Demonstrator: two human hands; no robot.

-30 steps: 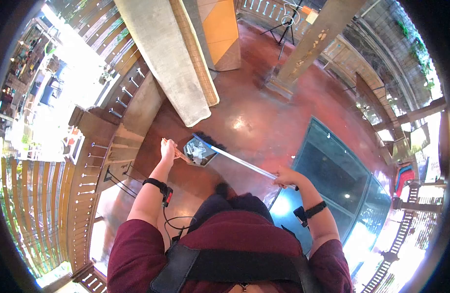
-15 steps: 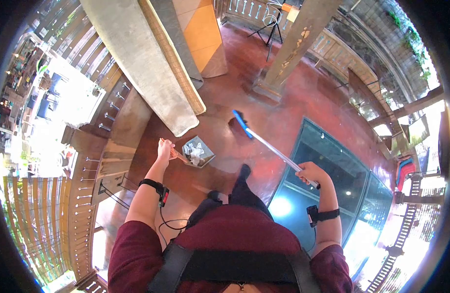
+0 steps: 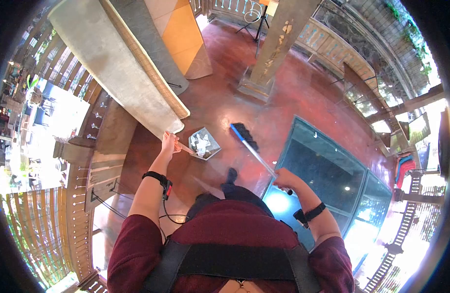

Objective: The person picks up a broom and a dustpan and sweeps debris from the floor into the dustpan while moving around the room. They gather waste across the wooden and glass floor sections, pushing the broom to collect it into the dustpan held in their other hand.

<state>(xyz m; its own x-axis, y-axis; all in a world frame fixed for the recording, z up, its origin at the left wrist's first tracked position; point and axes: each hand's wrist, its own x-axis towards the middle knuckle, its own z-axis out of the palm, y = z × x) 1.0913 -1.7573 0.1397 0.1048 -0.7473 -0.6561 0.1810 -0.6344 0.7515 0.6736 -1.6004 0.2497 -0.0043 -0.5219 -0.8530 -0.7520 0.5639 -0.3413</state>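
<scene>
My right hand [image 3: 288,180] is closed round the pale pole of a broom [image 3: 257,157]. Its blue head with dark bristles is down at the floor ahead of my feet. My left hand [image 3: 169,143] is wrapped round the orange handle of a dustpan [image 3: 213,152], a grey, box-like pan. Crumpled white paper [image 3: 202,144] lies inside the pan. The bristles are to the right of the pan, with a strip of red floor between them.
A long upright panel [image 3: 122,63] leans in from the upper left, its lower end near my left hand. A post [image 3: 278,53] on a square base stands ahead. To the right is a large glass-topped floor section [image 3: 322,166]. A tripod [image 3: 260,24] stands at the back.
The broom has swung, its head lower and its bristles now showing to the right. My right hand has moved left and slightly down. The dustpan and left hand appear further right.
</scene>
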